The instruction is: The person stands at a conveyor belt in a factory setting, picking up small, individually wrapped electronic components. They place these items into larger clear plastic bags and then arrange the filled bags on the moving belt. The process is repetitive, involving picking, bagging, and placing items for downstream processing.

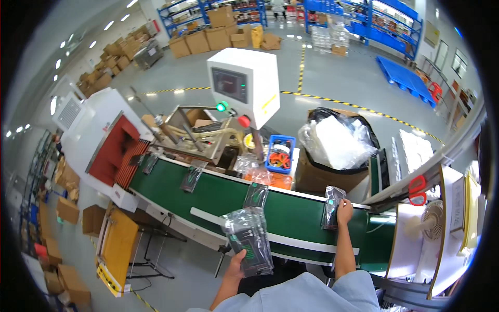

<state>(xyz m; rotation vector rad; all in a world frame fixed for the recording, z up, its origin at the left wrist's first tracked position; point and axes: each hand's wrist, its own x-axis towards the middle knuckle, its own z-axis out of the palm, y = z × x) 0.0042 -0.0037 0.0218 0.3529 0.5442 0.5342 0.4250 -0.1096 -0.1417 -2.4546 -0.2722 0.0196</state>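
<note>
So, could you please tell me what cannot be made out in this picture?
Head view, all four:
Left hand: most fingers are hidden beneath the stack of clear packets.
White machine: its interior is hidden behind the reddish curtain.
Control screen: its readout is too small and blurred to read.
Distant person: head cut off by the top edge.

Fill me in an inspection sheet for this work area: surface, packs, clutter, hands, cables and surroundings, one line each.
Surface: green belt, wrapped packs spaced along it.
Job's things: clear-wrapped packs, dark inside; a stack off the belt, in the left hand.
Clutter: blue basket of small items and a plastic heap, both beyond the belt.
Hands: left grips the stack; right hand touches a belt pack, grip unclear.
Cables: thin dark cord near the yellow board.
Surroundings: white machine left, control box behind, fan right, blue shelves farther back.
</note>
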